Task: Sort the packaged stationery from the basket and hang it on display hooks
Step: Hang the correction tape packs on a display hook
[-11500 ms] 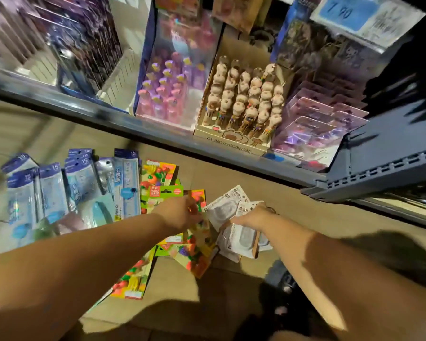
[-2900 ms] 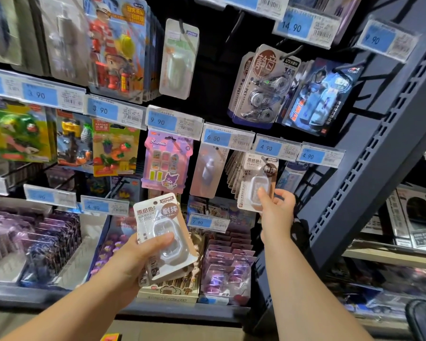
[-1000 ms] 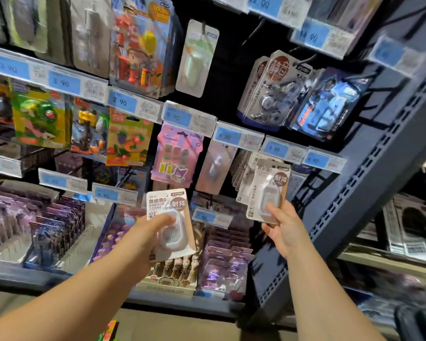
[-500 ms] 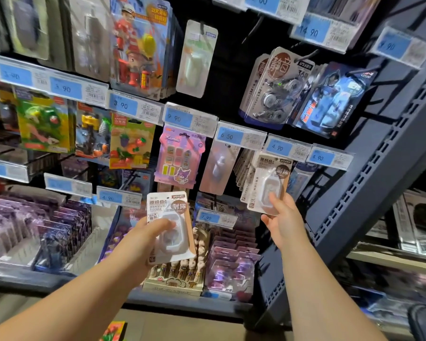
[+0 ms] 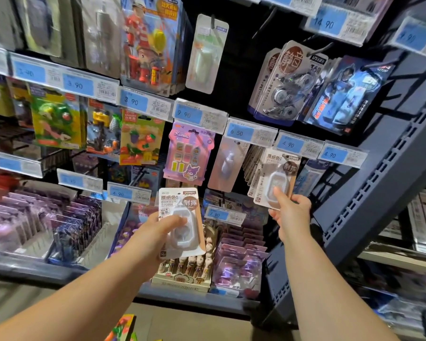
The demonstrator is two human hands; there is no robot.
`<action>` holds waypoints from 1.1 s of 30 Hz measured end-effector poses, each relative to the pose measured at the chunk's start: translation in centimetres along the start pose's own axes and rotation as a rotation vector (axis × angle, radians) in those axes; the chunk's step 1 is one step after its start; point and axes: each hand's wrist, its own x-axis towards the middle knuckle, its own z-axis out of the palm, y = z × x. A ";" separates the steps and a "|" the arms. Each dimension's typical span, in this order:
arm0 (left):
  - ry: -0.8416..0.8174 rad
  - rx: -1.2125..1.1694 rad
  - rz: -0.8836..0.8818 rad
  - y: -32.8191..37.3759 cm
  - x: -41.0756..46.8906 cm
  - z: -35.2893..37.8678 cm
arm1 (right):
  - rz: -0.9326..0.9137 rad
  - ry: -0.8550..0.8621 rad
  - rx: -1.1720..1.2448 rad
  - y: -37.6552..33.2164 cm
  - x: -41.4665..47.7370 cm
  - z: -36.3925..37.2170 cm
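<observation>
Hands both up at the display wall, each holding one carded correction-tape pack. The left hand (image 5: 155, 233) grips the first tape pack (image 5: 180, 201) by its lower half, thumb curled across the clear blister and fingers behind the card. That pack is upright, front to the camera, just below the pink Kuromi pack (image 5: 190, 153) and apart from any hook. The right hand (image 5: 292, 214) pinches the second tape pack (image 5: 276, 172) at its bottom edge, thumb on the blister, fingers curled behind. This pack is right of the Kuromi pack at about the same height, its top tucked under the 4.90 price tag (image 5: 296, 145), in front of a stack of like packs (image 5: 252, 162) hanging there. Cannot tell whether its hole is on the hook, since the tag hides it. Between the Kuromi pack and the second tape pack hangs a clear pack with a white item (image 5: 228, 163). Left of the Kuromi pack: fruit eraser pack (image 5: 140, 141). Above and left of it: firefighter figure pack (image 5: 150, 40). Above and right of it: grey tape packs (image 5: 287, 84), then a blue pack (image 5: 342, 94) further right. Below the Kuromi pack, on the bottom shelf: box of small figure pens (image 5: 182, 274), partly behind the first tape pack. Below and right of it: purple packs (image 5: 239, 264). Far right of the Kuromi pack: dark slotted shelf upright (image 5: 379, 193).
</observation>
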 end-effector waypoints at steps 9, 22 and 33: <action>-0.038 -0.008 0.039 -0.3 0.3 0.0 | -0.369 -0.092 -0.494 -0.9 -5.1 1.7; -0.030 -0.022 0.145 0.4 -0.3 0.0 | -0.083 -0.934 -0.426 0.8 -11.6 4.8; -0.025 -0.174 0.042 0.7 -0.4 -0.1 | 0.111 -0.770 -0.109 -0.2 -9.9 3.8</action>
